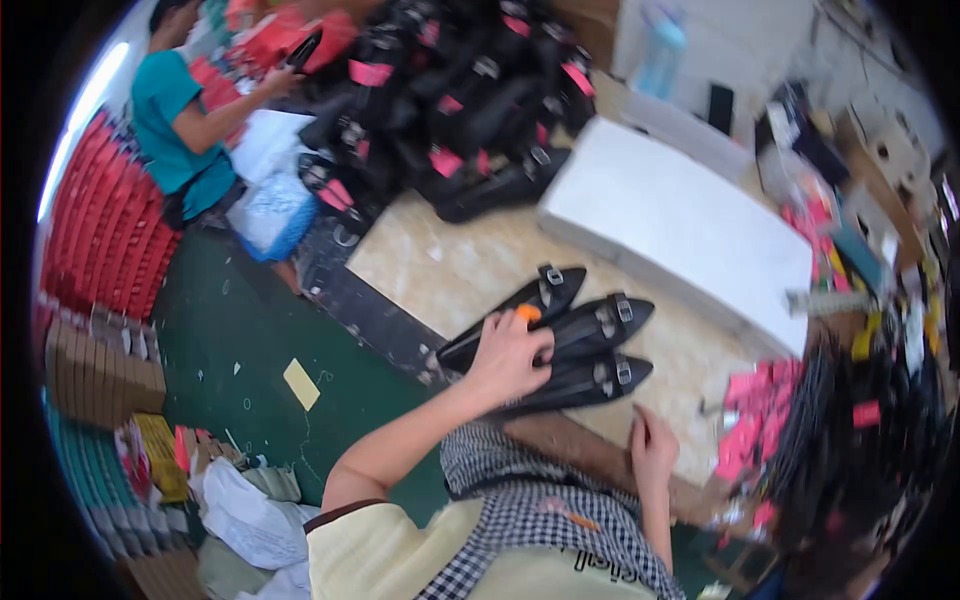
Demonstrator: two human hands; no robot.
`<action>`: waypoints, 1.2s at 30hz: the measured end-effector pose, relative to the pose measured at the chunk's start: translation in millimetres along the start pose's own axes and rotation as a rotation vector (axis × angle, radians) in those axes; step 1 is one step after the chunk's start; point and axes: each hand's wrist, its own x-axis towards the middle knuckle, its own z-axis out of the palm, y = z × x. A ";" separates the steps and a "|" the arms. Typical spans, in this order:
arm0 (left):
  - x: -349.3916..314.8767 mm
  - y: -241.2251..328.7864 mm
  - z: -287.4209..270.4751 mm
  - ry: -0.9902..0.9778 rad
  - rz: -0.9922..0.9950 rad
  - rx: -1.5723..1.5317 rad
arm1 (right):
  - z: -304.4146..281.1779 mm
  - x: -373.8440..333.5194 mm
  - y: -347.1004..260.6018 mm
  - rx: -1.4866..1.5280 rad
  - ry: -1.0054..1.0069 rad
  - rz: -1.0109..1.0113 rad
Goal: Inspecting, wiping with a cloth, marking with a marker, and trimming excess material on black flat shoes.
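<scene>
Your left hand (pixel 508 355) is clenched around the heel of a black flat shoe (pixel 512 318) on the counter (pixel 450 265); your right hand (pixel 652 448) rests released nearby. The shoe looks light and bendy, so hold it at the stiffer heel.

Single head fisheye view, steep downward, close over worktable (pixel 440 270).

Three pointed black flat shoes (pixel 575 345) look like smooth, faintly glossy leather with shiny metal buckles (pixel 612 318), lying on a polished cream marble-patterned surface (pixel 450 270) beside a matt white foam-like block (pixel 680 225) and pink paper tags (pixel 745 420).
</scene>
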 end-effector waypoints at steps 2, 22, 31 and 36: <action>-16.3 -6.7 -42.8 0.140 -0.019 -0.058 | 0.2 -7.9 -2.2 0.019 -0.009 0.036; 346.9 -83.3 -303.4 0.535 0.592 -0.111 | -28.4 -3.1 -11.4 -0.070 0.107 0.112; 129.1 162.5 31.7 -0.372 0.842 -0.118 | -292.8 -27.9 68.9 -0.566 0.780 0.305; 125.4 206.7 157.7 -0.562 0.565 -0.143 | -373.7 -22.4 105.8 -0.495 0.828 0.351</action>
